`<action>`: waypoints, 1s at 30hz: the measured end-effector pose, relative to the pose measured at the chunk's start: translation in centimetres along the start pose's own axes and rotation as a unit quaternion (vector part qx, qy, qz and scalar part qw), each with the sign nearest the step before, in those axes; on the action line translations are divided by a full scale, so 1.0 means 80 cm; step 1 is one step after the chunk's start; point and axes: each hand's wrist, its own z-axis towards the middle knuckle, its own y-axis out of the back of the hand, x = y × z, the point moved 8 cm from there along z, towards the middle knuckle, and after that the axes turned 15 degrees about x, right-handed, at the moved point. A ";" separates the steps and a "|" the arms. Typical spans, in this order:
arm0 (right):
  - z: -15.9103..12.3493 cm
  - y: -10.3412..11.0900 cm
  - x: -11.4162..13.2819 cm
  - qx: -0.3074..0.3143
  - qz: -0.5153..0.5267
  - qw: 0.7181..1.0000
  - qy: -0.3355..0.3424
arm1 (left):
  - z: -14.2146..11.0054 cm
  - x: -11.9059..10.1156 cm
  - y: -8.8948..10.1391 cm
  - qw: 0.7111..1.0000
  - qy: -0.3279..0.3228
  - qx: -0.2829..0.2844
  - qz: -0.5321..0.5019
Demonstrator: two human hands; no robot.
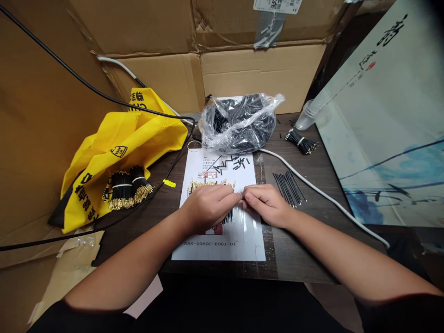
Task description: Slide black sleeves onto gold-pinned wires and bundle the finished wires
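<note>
My left hand (211, 206) and my right hand (265, 203) meet over a printed white sheet (187, 236), their fingertips pinched close together. What they hold between them is hidden or too small to make out. Under my left hand lies a row of black wires with gold-coloured ends (196, 185), partly covered by the hand. Short black tube pieces (239, 164) are scattered on the sheet beyond my hands. To the right of my right hand, several black wires (287, 187) lie side by side on the dark table (294, 259).
A clear plastic bag of black pieces (243, 122) sits behind the sheet. Banded wire bundles (123, 189) rest on a yellow bag (100, 138) at left; another bundle (301, 141) lies right, near plastic cups (307, 115). A white cable (312, 180) and black cable (114, 99) cross the area.
</note>
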 end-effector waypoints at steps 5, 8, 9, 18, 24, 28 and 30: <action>-0.011 0.014 0.003 -0.087 -0.027 0.996 0.000 | -0.002 0.010 0.000 0.998 0.043 -0.011 -0.053; -0.017 0.016 0.006 -0.128 -0.060 0.990 0.007 | -0.004 0.014 0.002 0.996 0.060 -0.025 -0.062; -0.018 0.016 0.007 -0.137 -0.071 0.988 0.012 | -0.004 0.014 0.002 0.996 0.062 -0.028 -0.064; -0.016 0.016 0.011 -0.145 -0.091 0.985 0.017 | -0.004 0.011 0.002 0.998 0.049 -0.022 -0.034; -0.016 0.017 0.013 -0.151 -0.109 0.982 0.009 | -0.004 0.010 0.003 0.999 0.044 -0.028 -0.014; -0.019 0.019 0.019 -0.190 -0.168 0.967 0.006 | -0.005 0.012 0.001 0.997 0.070 -0.036 -0.021; -0.021 0.018 0.021 -0.204 -0.197 0.959 0.003 | -0.006 0.015 0.000 0.994 0.098 -0.047 -0.033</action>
